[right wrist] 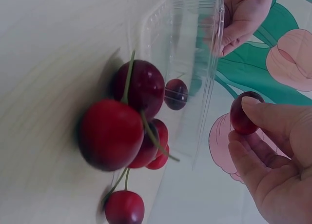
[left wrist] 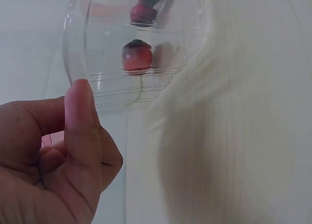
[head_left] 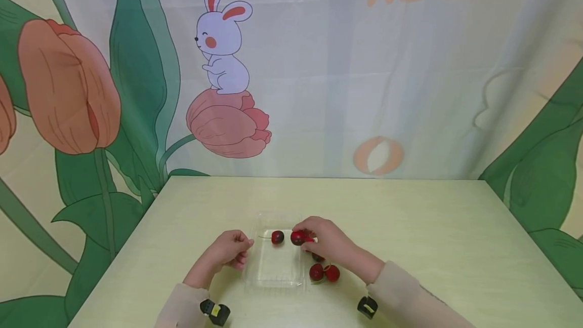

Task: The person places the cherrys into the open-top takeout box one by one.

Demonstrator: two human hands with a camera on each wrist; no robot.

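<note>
A clear plastic box (head_left: 275,267) stands on the table, and one dark red cherry (head_left: 277,237) with a stem lies inside it. My left hand (head_left: 227,248) pinches the box's left rim between thumb and finger, as the left wrist view shows with the box wall (left wrist: 78,48). My right hand (head_left: 331,241) holds another cherry (right wrist: 246,112) between thumb and fingertips, above the box's right edge. Beside the box on the right, partly under the right hand, lie several loose cherries (head_left: 332,273), some with green stems. Part of that group is hidden in the head view.
The pale table (head_left: 410,216) extends behind and to both sides of the box. A printed curtain (head_left: 309,65) with a rabbit and tulips hangs behind it. Dark camera mounts (head_left: 367,307) sit on both wrists.
</note>
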